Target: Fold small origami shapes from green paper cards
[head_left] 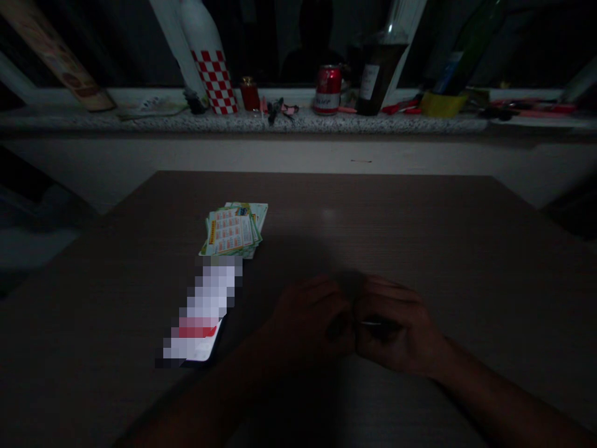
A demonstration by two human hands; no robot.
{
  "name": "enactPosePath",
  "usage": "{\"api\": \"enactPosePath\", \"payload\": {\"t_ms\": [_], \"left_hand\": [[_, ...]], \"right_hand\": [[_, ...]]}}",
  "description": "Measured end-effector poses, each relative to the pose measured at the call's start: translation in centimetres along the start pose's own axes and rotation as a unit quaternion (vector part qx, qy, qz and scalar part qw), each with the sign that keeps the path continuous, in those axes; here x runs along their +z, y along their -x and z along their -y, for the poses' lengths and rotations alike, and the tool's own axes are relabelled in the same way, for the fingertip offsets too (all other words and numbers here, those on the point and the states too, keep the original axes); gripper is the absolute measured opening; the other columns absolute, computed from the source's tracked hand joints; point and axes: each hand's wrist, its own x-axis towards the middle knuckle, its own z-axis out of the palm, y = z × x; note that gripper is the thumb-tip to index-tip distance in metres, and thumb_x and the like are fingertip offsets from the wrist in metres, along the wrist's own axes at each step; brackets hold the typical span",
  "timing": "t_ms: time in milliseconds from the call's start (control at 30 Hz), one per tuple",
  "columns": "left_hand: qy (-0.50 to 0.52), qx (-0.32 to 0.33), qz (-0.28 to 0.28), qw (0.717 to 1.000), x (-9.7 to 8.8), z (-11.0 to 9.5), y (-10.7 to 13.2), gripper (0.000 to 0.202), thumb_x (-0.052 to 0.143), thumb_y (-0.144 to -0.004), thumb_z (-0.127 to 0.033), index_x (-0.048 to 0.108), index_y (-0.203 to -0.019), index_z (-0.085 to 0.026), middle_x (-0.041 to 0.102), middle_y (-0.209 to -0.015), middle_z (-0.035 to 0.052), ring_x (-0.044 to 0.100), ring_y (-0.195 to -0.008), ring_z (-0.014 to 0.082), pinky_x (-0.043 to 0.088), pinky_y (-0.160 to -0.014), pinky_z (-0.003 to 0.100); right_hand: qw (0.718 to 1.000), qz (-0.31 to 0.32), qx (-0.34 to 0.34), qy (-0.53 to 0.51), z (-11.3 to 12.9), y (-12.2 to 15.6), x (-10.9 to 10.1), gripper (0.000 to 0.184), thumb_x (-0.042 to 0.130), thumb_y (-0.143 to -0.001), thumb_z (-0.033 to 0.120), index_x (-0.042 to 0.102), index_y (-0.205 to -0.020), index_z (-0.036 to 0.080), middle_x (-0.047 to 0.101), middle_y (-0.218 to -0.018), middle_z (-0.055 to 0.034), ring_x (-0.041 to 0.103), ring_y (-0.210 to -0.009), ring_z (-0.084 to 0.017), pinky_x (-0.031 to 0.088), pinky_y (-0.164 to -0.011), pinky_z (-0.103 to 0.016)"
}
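Note:
Both my hands are close together above the table, in deep shadow. My left hand (317, 317) is closed, its fingers curled; whatever it may hold is hidden. Beside it, almost touching, my right hand (396, 330) is closed as well. A thin, pale sliver (370, 323) shows between its thumb and fingers, too small and dark to name. To the left of my hands lies a phone (200, 348) with a lit screen, mostly blurred out. Just beyond the phone is a loose stack of printed cards (231, 231), green, white and yellow.
The brown table (396, 218) reaches to a wall below a granite windowsill (289, 127). Along the sill stand a red-and-white checked bottle (214, 78), a red can (328, 90), a dark labelled bottle (375, 81), a green bottle (471, 50) and a small red jar (250, 96).

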Motion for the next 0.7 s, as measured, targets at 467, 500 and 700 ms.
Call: {"api": "enactPosePath", "payload": {"t_ms": [467,500,700], "left_hand": [[0.01,-0.004,-0.007,1.0,-0.17,0.3,0.39,0.006,0.059,-0.073,-0.012,0.055,-0.074,-0.017,0.062,-0.074,0.0011,0.054,-0.07,0.0136,0.042,-0.063,0.025],[0.011,-0.006,-0.007,1.0,-0.23,0.35,0.43,0.007,0.058,-0.073,-0.011,0.054,-0.074,-0.017,0.062,-0.074,0.0009,0.053,-0.07,0.0134,0.042,-0.063,0.025],[0.019,-0.022,0.003,1.0,-0.36,0.48,0.58,0.008,0.059,-0.071,-0.011,0.055,-0.075,-0.017,0.061,-0.075,0.0008,0.053,-0.071,0.0136,0.041,-0.063,0.025]], "right_hand": [[1.0,-0.006,0.014,-0.001,-0.01,0.37,-0.54,0.014,0.056,-0.069,0.008,0.052,-0.067,0.021,0.052,-0.058,0.0016,0.048,-0.053,-0.013,0.038,-0.051,-0.029],[1.0,-0.008,0.015,0.002,-0.04,0.38,-0.58,0.014,0.055,-0.068,0.008,0.052,-0.067,0.021,0.052,-0.059,0.0017,0.048,-0.053,-0.013,0.038,-0.051,-0.029],[1.0,-0.013,0.013,0.0,-0.15,0.35,-0.58,0.015,0.055,-0.067,0.007,0.052,-0.067,0.021,0.051,-0.059,0.0019,0.048,-0.053,-0.013,0.039,-0.051,-0.028]]}}
